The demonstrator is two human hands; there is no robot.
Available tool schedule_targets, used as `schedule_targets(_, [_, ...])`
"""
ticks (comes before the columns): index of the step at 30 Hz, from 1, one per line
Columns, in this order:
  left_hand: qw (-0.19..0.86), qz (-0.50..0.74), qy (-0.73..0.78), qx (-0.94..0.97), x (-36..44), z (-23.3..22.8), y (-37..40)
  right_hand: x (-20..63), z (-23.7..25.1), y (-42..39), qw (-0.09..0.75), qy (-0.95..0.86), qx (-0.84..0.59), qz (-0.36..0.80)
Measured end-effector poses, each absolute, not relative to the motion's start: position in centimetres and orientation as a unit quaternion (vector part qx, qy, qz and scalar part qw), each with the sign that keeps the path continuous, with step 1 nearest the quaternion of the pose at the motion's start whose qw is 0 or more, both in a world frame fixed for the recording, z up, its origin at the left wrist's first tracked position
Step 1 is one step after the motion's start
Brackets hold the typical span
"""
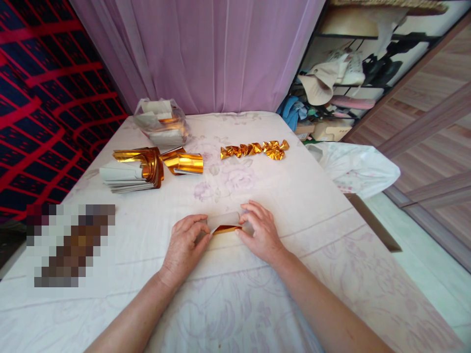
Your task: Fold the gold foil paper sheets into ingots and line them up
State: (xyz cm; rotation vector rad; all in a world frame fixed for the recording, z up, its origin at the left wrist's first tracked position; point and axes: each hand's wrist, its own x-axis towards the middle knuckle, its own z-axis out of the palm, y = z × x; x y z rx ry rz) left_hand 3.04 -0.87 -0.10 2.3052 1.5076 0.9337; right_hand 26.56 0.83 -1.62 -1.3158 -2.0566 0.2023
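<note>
Near the camera, the left hand [184, 242] and right hand [261, 233] pinch a gold paper [225, 223] on the bed [294, 206], fingers shut on its ends. It looks thin, light and easy to crease. Folded ones [254, 149] lie far off.

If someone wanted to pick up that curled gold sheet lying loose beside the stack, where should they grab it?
Probably by the white flat edge of the curled gold sheet, coming from the front. Its gold top arches up like a tube, so pinching there would likely crush it, and the stack crowds its left side.
</note>
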Motion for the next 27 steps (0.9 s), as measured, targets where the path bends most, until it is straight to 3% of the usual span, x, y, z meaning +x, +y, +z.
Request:
schedule_targets(13, [0.178,0.407,0.457,0.771,3.1,0.2,-2.0,26.6,-0.6,0.8,0.380,-0.818,-0.411,0.133])
schedule_targets(22, [0.390,0.440,0.487,0.646,4.2,0.2,-3.3,25.8,0.5,-0.6,0.416,-0.742,-0.478,0.218])
schedule_targets(24, [0.386,0.407,0.507,0.654,4.3,-0.2,-3.2,25.6,0.1,-0.5,0.396,-0.749,-0.496,0.189])
schedule_targets(27, [0.272,0.346,0.554,0.706,4.0,-0.6,-2.9,25.4,-0.6,0.0,0.356,-0.777,-0.512,0.092])
